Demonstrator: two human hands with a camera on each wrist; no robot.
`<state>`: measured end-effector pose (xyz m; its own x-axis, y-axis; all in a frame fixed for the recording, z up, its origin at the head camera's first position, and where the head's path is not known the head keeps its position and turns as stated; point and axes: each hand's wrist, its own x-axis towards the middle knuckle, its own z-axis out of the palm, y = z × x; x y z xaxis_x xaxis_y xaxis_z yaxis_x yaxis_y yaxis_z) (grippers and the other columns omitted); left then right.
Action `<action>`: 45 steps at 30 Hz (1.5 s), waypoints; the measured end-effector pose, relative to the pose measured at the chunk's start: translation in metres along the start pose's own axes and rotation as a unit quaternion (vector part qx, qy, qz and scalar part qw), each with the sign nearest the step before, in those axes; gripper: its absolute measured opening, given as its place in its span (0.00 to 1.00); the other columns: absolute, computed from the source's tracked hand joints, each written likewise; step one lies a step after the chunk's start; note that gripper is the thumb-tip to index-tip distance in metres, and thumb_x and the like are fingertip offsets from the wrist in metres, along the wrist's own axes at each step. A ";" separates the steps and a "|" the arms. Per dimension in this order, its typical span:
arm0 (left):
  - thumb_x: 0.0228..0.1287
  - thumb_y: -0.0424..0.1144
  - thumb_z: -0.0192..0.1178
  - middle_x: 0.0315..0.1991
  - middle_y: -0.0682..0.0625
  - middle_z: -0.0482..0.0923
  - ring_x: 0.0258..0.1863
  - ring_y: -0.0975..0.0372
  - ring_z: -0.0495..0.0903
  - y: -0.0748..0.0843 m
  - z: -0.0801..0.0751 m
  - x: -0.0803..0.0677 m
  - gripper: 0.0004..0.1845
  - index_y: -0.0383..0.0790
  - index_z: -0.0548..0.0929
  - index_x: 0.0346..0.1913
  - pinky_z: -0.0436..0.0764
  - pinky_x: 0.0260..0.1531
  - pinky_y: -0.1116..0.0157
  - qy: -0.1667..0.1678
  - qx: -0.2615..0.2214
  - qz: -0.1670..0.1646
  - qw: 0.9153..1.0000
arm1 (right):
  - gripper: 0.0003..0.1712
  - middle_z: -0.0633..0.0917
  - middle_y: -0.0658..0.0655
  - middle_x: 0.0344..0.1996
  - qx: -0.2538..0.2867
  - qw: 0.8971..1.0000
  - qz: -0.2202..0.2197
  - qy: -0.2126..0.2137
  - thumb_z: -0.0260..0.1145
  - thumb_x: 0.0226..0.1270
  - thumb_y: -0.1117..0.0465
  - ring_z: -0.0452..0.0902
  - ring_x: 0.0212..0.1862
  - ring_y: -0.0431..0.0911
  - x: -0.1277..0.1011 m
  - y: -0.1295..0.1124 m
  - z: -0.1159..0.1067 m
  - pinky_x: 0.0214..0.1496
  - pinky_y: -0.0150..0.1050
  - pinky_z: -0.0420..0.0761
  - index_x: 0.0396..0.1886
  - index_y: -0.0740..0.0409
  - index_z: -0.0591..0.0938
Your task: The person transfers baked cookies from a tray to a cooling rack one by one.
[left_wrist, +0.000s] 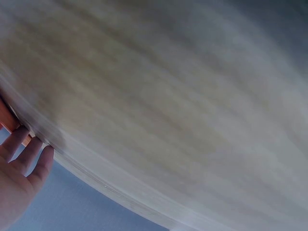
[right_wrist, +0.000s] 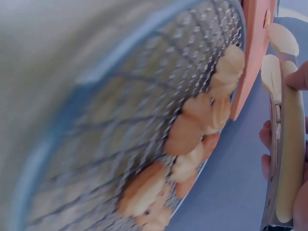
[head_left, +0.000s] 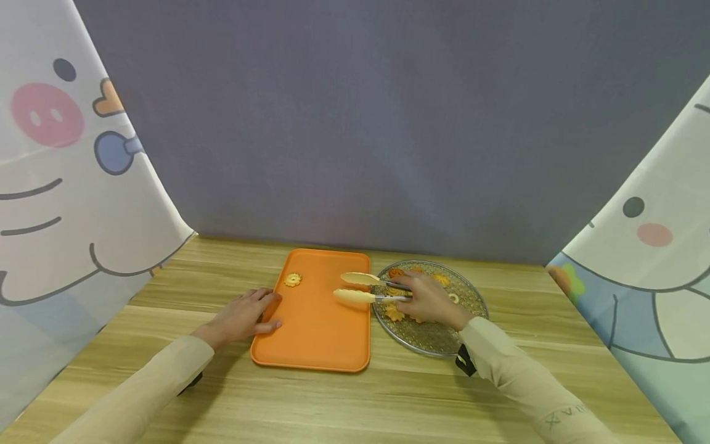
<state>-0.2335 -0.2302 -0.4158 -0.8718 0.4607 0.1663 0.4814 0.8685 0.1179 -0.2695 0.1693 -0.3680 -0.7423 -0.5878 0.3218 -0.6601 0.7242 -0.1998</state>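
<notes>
My left hand (head_left: 244,316) rests at the left edge of an orange tray (head_left: 313,336), fingers and thumb spread along the rim. Near the tray's upper left lies one pale yellow flower-shaped cookie (head_left: 292,280). Metal tongs (head_left: 355,296) with cream tips are gripped in my right hand (head_left: 429,301). Their tips stand apart over the tray's right side, with nothing visible between them. Beneath the right hand is a round wire rack (head_left: 444,339) with a metal rim, holding several cookies (right_wrist: 185,134), partly hidden by the hand in the head view.
Tray and rack sit side by side on a wood-grain table (head_left: 310,401). A grey-blue panel (head_left: 355,123) rises behind it. Cartoon-printed cloths (head_left: 66,185) flank both sides.
</notes>
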 end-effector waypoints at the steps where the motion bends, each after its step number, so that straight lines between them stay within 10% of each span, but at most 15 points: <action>1: 0.58 0.59 0.56 0.57 0.37 0.70 0.55 0.41 0.70 0.000 0.000 0.000 0.33 0.38 0.72 0.58 0.69 0.50 0.40 0.001 0.001 0.000 1.000 | 0.26 0.81 0.60 0.48 0.000 1.000 -0.004 0.000 0.68 0.49 0.57 0.79 0.42 0.52 0.004 -0.001 0.001 0.35 0.44 0.79 0.51 0.58 0.80; 14: 0.58 0.59 0.56 0.58 0.37 0.70 0.54 0.40 0.70 0.001 -0.001 0.001 0.34 0.37 0.72 0.58 0.69 0.50 0.40 -0.001 0.004 -0.002 1.000 | 0.25 0.81 0.53 0.36 0.004 1.000 -0.020 -0.017 0.66 0.51 0.55 0.67 0.27 0.39 0.043 -0.021 0.015 0.26 0.33 0.67 0.51 0.56 0.80; 24: 0.58 0.60 0.55 0.58 0.37 0.70 0.54 0.41 0.71 0.001 -0.002 0.001 0.34 0.37 0.72 0.58 0.69 0.49 0.40 0.001 0.004 0.000 1.000 | 0.24 0.82 0.54 0.46 0.010 0.999 -0.008 -0.031 0.65 0.53 0.53 0.78 0.35 0.43 0.069 -0.036 0.023 0.38 0.40 0.78 0.51 0.55 0.80; 45: 0.58 0.60 0.55 0.57 0.37 0.70 0.54 0.42 0.71 0.002 -0.003 0.000 0.33 0.37 0.73 0.58 0.71 0.49 0.41 0.005 -0.002 0.002 1.000 | 0.25 0.81 0.51 0.42 0.007 0.997 0.017 -0.078 0.66 0.53 0.53 0.75 0.39 0.42 0.095 -0.051 0.047 0.33 0.34 0.75 0.52 0.54 0.79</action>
<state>-0.2318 -0.2289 -0.4130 -0.8691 0.4621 0.1765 0.4851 0.8660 0.1212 -0.3113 0.0595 -0.3706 -0.7725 -0.6127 0.1672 -0.6349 0.7402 -0.2213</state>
